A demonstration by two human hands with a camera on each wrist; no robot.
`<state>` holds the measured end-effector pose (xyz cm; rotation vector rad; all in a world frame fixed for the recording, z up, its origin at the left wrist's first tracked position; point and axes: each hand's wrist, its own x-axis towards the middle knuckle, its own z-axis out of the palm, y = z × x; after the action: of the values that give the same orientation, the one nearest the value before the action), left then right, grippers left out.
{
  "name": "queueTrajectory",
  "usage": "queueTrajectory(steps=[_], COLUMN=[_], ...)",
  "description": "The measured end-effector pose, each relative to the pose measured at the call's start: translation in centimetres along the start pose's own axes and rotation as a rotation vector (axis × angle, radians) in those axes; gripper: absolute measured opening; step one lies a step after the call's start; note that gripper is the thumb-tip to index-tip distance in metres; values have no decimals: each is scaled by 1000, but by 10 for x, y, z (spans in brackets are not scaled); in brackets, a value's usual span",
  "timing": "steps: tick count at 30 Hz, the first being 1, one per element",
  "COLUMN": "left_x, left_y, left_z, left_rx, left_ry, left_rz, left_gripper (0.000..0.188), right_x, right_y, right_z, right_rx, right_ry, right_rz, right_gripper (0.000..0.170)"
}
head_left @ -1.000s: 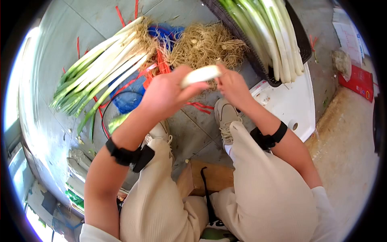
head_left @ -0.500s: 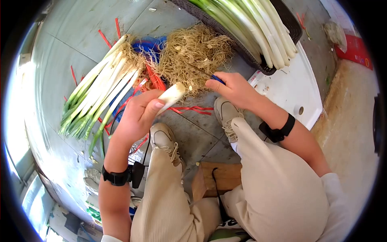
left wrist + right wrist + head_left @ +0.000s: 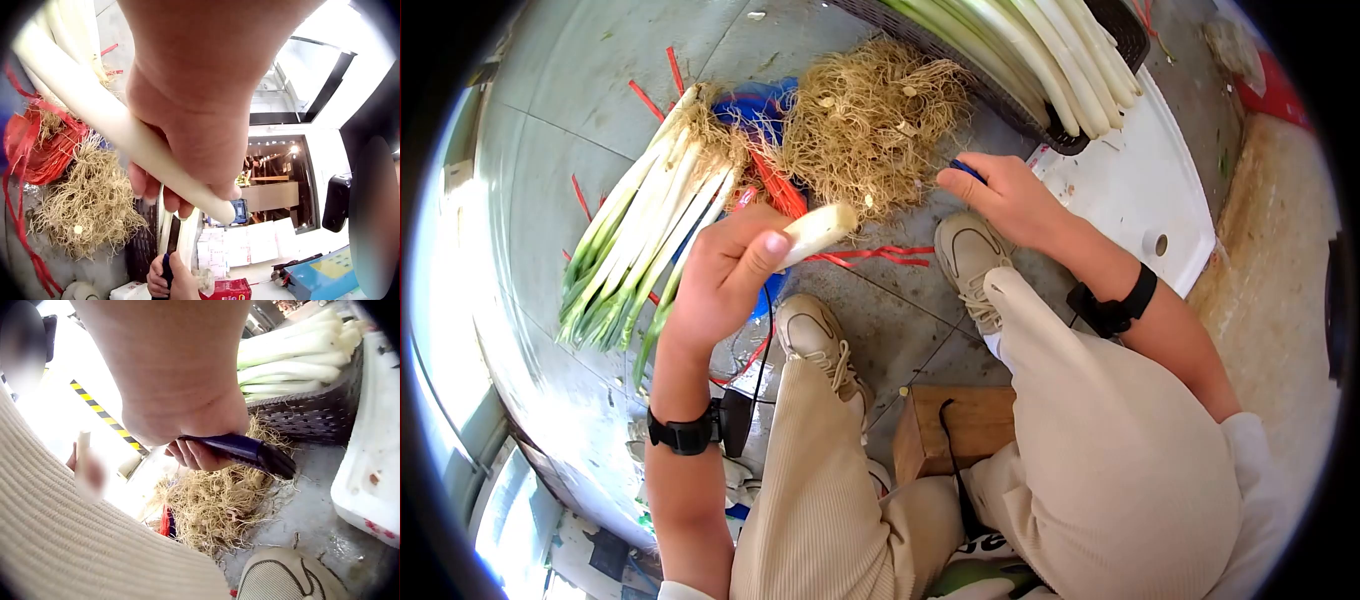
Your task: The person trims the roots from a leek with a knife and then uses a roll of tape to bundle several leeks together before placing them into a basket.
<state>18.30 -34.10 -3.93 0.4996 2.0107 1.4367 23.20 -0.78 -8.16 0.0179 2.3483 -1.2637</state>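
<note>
My left hand (image 3: 725, 265) grips a thick white green onion (image 3: 820, 232), its pale cut end pointing toward the right hand. In the left wrist view the long white stalk (image 3: 94, 109) runs across under the palm, with fingers curled round it. Apart from it, my right hand (image 3: 1005, 195) holds a knife by its blue handle (image 3: 968, 170). The dark blue handle (image 3: 240, 450) lies across the fist in the right wrist view; its blade is hidden. Beyond both hands lies a heap of cut roots (image 3: 875, 130) on the floor.
A bunch of rooted green onions (image 3: 635, 220) lies at left, by red straps (image 3: 775, 185) and blue plastic (image 3: 750, 110). A dark woven basket (image 3: 990, 75) of trimmed stalks (image 3: 1060, 60) rests on a white tray (image 3: 1145, 180). A wooden block (image 3: 950, 425) stands between the legs.
Both hands, close together at the onion's end before, have separated. The left hand has drawn the onion left and down; the right hand with the knife has moved slightly right.
</note>
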Motion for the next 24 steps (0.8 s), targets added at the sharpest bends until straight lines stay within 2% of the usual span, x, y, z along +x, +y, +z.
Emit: queueTrajectory(steps=[3,5,9,15,17,18,20,21,23,24], left_x=[-1,-1,2,7,10,12,16,15,12,8], left_y=[9,12,4,-1,0,0,0,2,15,27], left_z=[1,2,4,3,9,13,21,21,16,17], left_rx=[7,-96,-138,-92,-297,-298,-197,-194,332,318], left_ry=[-9,-29,-7,-76,-19,-17,65,70,33,-13], left_rz=[-24,-109,-75,-84,-100,-100,12,12,6,-80], left_gripper=[44,56,55,59,43,43,37,37,43,45], right_x=[-2,-2,-2,-2,-2,-2,-2,-3,-5,-6], right_y=[-1,0,-1,2,2,2,3,2,0,1], right_z=[-1,0,2,5,6,6,5,5,4,4], right_rx=[-3,-10,0,-8,-3,-3,-14,-14,-15,-13], right_ry=[-5,-1,-10,-2,3,1,-8,-10,-9,-13], right_rz=[6,2,10,-5,1,0,21,15,49,38], right_gripper=[59,59,60,60,60,60,58,58,54,54])
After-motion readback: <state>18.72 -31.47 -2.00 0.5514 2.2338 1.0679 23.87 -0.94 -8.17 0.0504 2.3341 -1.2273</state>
